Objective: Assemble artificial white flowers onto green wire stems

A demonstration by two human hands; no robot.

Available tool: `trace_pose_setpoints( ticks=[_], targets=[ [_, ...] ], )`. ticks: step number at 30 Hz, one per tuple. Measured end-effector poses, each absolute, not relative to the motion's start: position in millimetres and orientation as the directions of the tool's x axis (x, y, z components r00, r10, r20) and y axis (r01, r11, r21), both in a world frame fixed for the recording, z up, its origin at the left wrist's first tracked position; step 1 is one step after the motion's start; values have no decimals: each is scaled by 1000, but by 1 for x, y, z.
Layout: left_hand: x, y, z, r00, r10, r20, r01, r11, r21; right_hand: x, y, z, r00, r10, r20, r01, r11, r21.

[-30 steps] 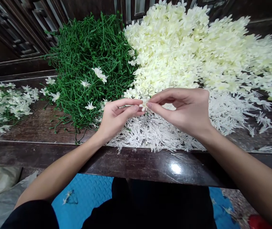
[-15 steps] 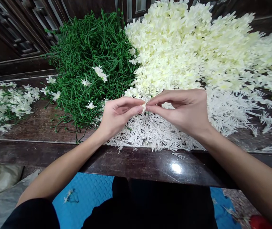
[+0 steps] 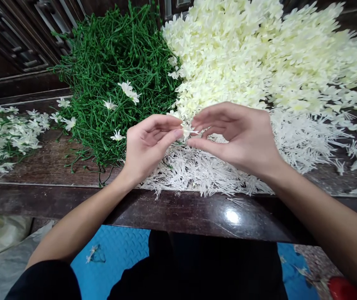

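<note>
My left hand (image 3: 147, 143) and my right hand (image 3: 241, 135) meet fingertip to fingertip above the table's near side. Between them sits a small white artificial flower (image 3: 188, 131), pinched by the left thumb and forefinger. The right hand's fingers are curled beside it, thumb and forefinger a little apart at the flower's right side. Under both hands lies a heap of white spiky plastic pieces (image 3: 203, 171). Behind it rises a big pile of cream flower heads (image 3: 260, 62). A mound of green plastic stems (image 3: 116, 79) lies to the left.
Finished white flowers on green stems (image 3: 6, 133) lie at the far left of the dark wooden table (image 3: 178, 214). Dark carved wood panels stand behind. Below the table edge are a blue floor mat (image 3: 119, 254), a grey sack at left and a red object at bottom right.
Both hands have risen slightly with the flower. The right hand's pinch has loosened, and the flower now shows more clearly between the fingertips.
</note>
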State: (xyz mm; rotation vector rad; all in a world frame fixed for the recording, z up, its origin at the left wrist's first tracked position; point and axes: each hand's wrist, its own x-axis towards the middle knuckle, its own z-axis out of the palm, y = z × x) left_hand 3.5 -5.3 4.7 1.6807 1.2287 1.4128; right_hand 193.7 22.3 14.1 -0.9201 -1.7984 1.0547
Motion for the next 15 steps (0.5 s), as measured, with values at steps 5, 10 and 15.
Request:
trace_pose_setpoints(
  ticks=[5,10,15],
  targets=[
    [2,-4,6,6,893,450,300,-431,851,191,24,8,-490,846,211,77,283,-956],
    [3,-4,4,34,883,469,334,-452,827,187,22,5,-453,844,286,34,337,-941],
    [-4,-2,3,161,845,510,427,-525,736,192,24,10,-477,839,264,150,374,-915]
  ],
)
